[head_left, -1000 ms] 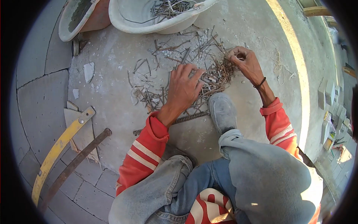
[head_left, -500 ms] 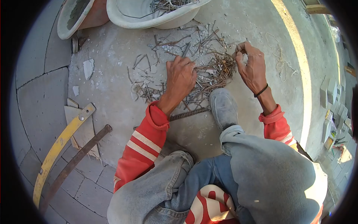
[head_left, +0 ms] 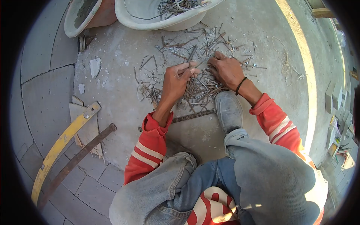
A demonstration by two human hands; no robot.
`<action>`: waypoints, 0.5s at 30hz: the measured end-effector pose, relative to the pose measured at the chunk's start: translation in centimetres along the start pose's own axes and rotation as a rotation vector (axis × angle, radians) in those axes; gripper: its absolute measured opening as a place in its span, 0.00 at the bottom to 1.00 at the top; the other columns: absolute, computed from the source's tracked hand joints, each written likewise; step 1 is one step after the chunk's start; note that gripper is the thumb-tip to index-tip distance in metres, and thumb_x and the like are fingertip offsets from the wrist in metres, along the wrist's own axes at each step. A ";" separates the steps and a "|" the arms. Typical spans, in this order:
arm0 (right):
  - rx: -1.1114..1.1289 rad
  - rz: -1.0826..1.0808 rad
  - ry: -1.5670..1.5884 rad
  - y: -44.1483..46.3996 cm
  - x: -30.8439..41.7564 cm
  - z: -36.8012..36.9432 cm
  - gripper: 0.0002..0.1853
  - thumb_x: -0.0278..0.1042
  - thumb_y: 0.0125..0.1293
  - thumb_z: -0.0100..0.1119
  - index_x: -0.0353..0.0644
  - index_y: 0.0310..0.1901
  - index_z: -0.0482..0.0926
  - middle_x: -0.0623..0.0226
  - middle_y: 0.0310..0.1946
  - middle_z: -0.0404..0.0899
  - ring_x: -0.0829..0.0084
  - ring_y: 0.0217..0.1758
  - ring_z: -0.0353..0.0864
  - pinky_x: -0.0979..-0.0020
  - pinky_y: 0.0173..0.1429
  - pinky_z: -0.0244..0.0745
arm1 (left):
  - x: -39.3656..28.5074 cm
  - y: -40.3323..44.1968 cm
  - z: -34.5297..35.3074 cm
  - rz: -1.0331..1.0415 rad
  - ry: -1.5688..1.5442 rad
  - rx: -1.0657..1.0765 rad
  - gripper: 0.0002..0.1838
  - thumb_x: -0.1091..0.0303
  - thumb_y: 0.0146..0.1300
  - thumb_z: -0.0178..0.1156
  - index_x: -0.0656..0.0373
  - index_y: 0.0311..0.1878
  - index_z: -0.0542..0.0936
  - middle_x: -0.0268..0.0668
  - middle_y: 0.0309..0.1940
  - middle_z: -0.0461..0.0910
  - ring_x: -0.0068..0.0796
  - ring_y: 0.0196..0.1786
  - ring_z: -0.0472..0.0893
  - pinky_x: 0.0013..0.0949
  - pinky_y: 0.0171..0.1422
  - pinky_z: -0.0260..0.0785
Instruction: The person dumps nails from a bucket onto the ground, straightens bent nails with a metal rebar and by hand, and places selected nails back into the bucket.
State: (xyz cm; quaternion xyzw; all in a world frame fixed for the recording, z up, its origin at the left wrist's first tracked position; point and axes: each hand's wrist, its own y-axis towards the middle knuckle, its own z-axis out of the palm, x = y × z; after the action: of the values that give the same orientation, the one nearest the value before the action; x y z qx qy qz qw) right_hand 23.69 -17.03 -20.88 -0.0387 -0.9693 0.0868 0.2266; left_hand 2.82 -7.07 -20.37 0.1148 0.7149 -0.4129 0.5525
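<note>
Bent, rusty nails (head_left: 204, 86) lie in a loose pile on the concrete floor in front of my shoe. Over the left part of the pile is my left hand (head_left: 176, 82), its thumb and fingers pinched on a thin nail. A thicker grey rod (head_left: 193, 52) shows just beyond those fingertips; whether they touch it I cannot tell. My right hand (head_left: 228, 71) reaches down at the pile's right side with fingers curled together, and their tips are hidden. A ribbed steel bar (head_left: 193, 116) lies along the near edge of the pile.
A white basin (head_left: 150, 25) with nails inside stands at the back, beside a tilted reddish tub (head_left: 101, 18). At left are a yellow curved metal strip (head_left: 65, 138) and a rusty bar (head_left: 82, 153). Tangled string (head_left: 288, 67) lies to the right. My shoe (head_left: 228, 108) borders the pile.
My right hand has come left and down from the pile's right edge onto the nails. My left hand has turned, and its thumb and fingertips now show pinched. The view has shifted slightly.
</note>
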 end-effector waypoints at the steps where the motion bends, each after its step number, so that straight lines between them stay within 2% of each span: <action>1: -0.003 -0.014 0.005 0.3 0.1 0.2 0.11 0.35 0.70 0.62 0.39 0.47 0.83 0.52 0.45 0.81 0.48 0.42 0.88 0.49 0.45 0.82 | 0.2 0.0 -0.2 0.000 0.005 -0.014 0.18 0.70 0.76 0.60 0.72 0.62 0.84 0.42 0.48 0.91 0.21 0.43 0.86 0.28 0.49 0.77; 3: 0.075 -0.017 -0.119 0.6 0.2 0.6 0.11 0.35 0.70 0.59 0.38 0.47 0.83 0.52 0.46 0.82 0.48 0.41 0.88 0.49 0.44 0.82 | 0.3 -0.1 -0.3 -0.018 -0.141 0.040 0.20 0.70 0.77 0.59 0.70 0.66 0.82 0.42 0.49 0.91 0.22 0.43 0.86 0.27 0.49 0.77; 7: 0.071 -0.008 -0.186 0.0 0.7 1.0 0.10 0.32 0.70 0.57 0.36 0.45 0.82 0.50 0.48 0.82 0.47 0.40 0.89 0.50 0.45 0.83 | -0.6 -0.6 -0.1 -0.045 -0.175 0.014 0.21 0.70 0.77 0.59 0.69 0.68 0.80 0.42 0.49 0.91 0.22 0.43 0.86 0.28 0.49 0.78; 9: -0.039 -0.033 0.004 -0.4 0.5 0.1 0.11 0.35 0.67 0.65 0.34 0.40 0.79 0.52 0.45 0.83 0.48 0.38 0.87 0.52 0.41 0.81 | -0.5 -0.6 -0.2 -0.039 -0.086 -0.005 0.20 0.69 0.77 0.60 0.69 0.66 0.82 0.41 0.45 0.91 0.22 0.42 0.86 0.28 0.49 0.78; 10: -0.038 -0.037 0.003 -0.7 0.1 -0.6 0.11 0.35 0.67 0.65 0.34 0.40 0.79 0.52 0.45 0.83 0.48 0.38 0.87 0.52 0.41 0.81 | 0.0 -0.6 -0.5 -0.038 -0.088 -0.009 0.20 0.69 0.77 0.60 0.69 0.66 0.82 0.41 0.45 0.91 0.22 0.42 0.86 0.28 0.49 0.78; 12: -0.037 0.057 0.321 -1.2 -0.9 -2.8 0.12 0.35 0.70 0.67 0.33 0.41 0.80 0.60 0.39 0.86 0.59 0.33 0.84 0.61 0.37 0.77 | 1.3 -0.3 -1.2 0.080 0.346 0.019 0.19 0.69 0.75 0.62 0.69 0.64 0.83 0.39 0.41 0.90 0.22 0.41 0.86 0.28 0.48 0.77; 14: -0.021 0.151 0.733 -1.9 -0.1 -7.4 0.13 0.38 0.73 0.69 0.34 0.45 0.83 0.71 0.35 0.83 0.75 0.31 0.77 0.71 0.36 0.71 | 2.2 -0.3 -0.9 0.095 0.256 -0.005 0.18 0.69 0.74 0.63 0.68 0.62 0.84 0.40 0.37 0.90 0.21 0.37 0.85 0.27 0.45 0.77; 15: -0.116 0.205 0.837 -2.2 1.6 -11.0 0.12 0.37 0.73 0.69 0.35 0.45 0.85 0.73 0.32 0.82 0.80 0.30 0.74 0.73 0.35 0.68 | 2.4 -0.3 -0.8 0.109 0.171 -0.024 0.17 0.69 0.73 0.64 0.68 0.60 0.86 0.41 0.33 0.91 0.21 0.34 0.85 0.26 0.41 0.77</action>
State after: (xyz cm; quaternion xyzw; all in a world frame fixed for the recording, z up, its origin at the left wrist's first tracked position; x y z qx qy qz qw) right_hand 27.05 -17.31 -10.07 -0.1794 -0.7884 0.0313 0.5876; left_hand 1.24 -7.33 -22.30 0.1817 0.7570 -0.3621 0.5127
